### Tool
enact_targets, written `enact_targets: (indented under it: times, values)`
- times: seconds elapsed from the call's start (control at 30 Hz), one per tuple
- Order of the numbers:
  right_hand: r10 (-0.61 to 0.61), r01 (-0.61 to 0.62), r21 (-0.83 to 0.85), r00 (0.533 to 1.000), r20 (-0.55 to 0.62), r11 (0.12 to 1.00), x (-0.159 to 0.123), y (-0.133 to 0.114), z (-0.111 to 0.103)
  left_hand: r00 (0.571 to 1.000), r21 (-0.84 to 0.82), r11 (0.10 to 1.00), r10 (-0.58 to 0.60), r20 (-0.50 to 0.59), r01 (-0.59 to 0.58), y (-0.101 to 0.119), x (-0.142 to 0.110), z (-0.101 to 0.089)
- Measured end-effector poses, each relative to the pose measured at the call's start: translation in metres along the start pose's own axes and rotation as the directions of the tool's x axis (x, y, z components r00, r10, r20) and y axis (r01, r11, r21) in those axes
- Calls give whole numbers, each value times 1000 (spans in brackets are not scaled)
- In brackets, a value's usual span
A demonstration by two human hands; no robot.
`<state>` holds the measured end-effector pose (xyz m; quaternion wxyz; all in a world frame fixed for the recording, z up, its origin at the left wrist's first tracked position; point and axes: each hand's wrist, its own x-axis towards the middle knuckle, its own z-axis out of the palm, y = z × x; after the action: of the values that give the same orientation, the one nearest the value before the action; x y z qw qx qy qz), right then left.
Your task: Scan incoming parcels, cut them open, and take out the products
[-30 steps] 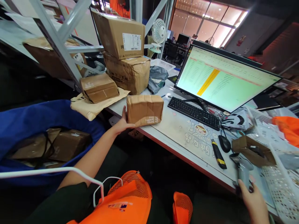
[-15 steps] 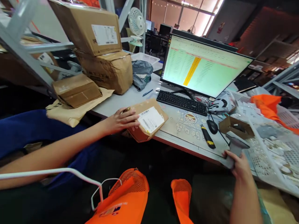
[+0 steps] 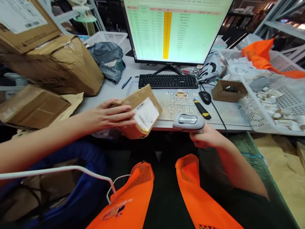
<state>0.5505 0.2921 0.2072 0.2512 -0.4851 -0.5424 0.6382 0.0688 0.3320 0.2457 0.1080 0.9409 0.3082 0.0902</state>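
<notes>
My left hand (image 3: 108, 115) grips a small brown cardboard parcel (image 3: 139, 111) at the desk's front edge, tilted so its white shipping label (image 3: 145, 114) faces up and toward me. My right hand (image 3: 206, 138) is closed on the handle of a grey barcode scanner (image 3: 188, 121), whose head sits just right of the parcel, level with the desk edge (image 3: 228, 128). A black keyboard (image 3: 168, 81) and a monitor (image 3: 176, 28) with a green spreadsheet stand behind them.
Larger cardboard boxes (image 3: 54, 63) are stacked at the left, a flat one (image 3: 30, 106) below them. A mouse (image 3: 205, 97), a yellow-black utility knife (image 3: 201, 108), a small open box (image 3: 228, 90) and white mesh trays (image 3: 274, 105) lie to the right. A blue bag (image 3: 78, 190) with parcels sits lower left.
My left hand has turned the parcel label-up and drawn it to the desk edge. My right hand has lifted the scanner from the right and brought it next to the parcel.
</notes>
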Motion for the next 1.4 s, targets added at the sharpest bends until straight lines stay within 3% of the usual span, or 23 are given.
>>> enact_targets:
  times: [0.07,0.17,0.27,0.33,0.4,0.47,0.53,0.6,0.67,0.77,0.8,0.83,0.87,0.93,0.97,1.03,1.1,1.23,1.3,1.4]
  values:
    - [43,-43,1,983,-176,999,1,17,-34,982,182,979,117,-152,-88,-21,-26,-4]
    - [98,-109,5,869,-485,994,7,39,-99,945,332,940,180,-274,-82,-62,-58,-9]
    - [190,-210,45,747,-637,977,15,52,-156,933,311,950,121,-339,-10,-103,-62,-14]
    - [126,-241,-62,688,-714,969,21,58,-180,942,207,977,14,-335,59,-119,-54,-19]
    - [13,-364,-266,610,-792,892,28,62,-192,945,83,982,-137,-296,168,-121,-42,-22]
    - [-82,-557,-417,528,-845,719,33,64,-195,917,-8,946,-315,-246,323,-109,-29,-23]
    - [-130,-689,-464,479,-868,556,38,67,-192,851,-79,869,-494,-176,488,-92,-14,-21]
    - [-136,-743,-468,463,-876,479,41,68,-188,780,-113,790,-612,-126,602,-76,3,-17]
    - [-141,-771,-448,434,-890,452,43,68,-184,745,-94,765,-642,-182,637,-70,18,-13]
    - [-292,-789,-436,334,-896,433,56,58,-172,790,-43,823,-557,-256,567,-83,25,-15]
    - [-365,-769,-471,328,-871,433,67,51,-165,825,-41,851,-519,-225,524,-90,23,-19]
    - [-428,-719,-543,366,-826,433,83,43,-156,859,-45,876,-480,-177,480,-98,21,-23]
    - [-475,-633,-644,449,-757,430,103,33,-145,887,-50,897,-443,-132,440,-105,18,-26]
    - [-527,-363,-839,657,-539,406,156,14,-122,921,-32,925,-379,-91,378,-109,16,-29]
    - [-532,-250,-886,724,-438,390,185,5,-111,929,-13,935,-354,-104,355,-107,17,-28]
    - [-535,-192,-919,765,-360,344,239,-9,-93,922,19,940,-330,-203,341,-92,19,-18]
    - [-498,-247,-920,782,-375,305,279,-16,-82,871,-10,931,-345,-348,365,-74,16,-4]
    - [-496,-354,-888,737,-459,294,311,-19,-80,687,-286,880,-475,-551,379,-59,-10,20]
    - [-502,-377,-874,716,-485,306,316,-17,-83,535,-486,800,-598,-596,352,-60,-24,28]
    - [-508,-396,-865,701,-501,307,316,-15,-84,191,-791,590,-805,-562,163,-63,-38,42]
